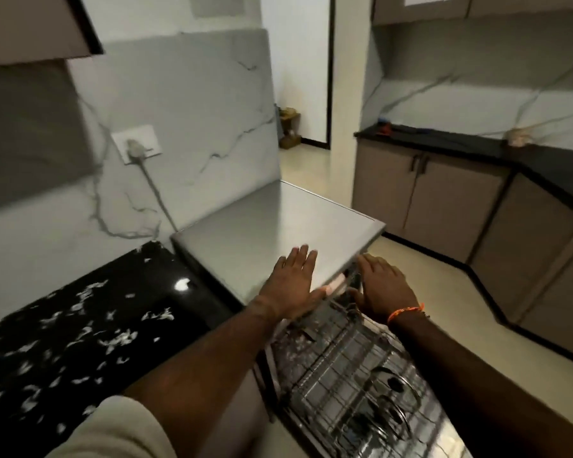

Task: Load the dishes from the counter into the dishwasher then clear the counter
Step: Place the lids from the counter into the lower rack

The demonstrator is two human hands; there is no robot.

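Observation:
A steel-topped dishwasher stands in the middle, beside a black speckled counter. Its wire rack is pulled out in front and holds dark dishes at its near right. My left hand lies flat, fingers straight, on the front edge of the dishwasher's top. My right hand is spread, fingers straight, over the rack's far end by the dishwasher opening; I cannot tell whether it touches the rack. A white item shows between the hands, partly hidden.
A marble wall with a socket and plugged cable rises behind the counter. Brown cabinets with a black worktop line the right side, across a cream floor. A doorway opens at the back.

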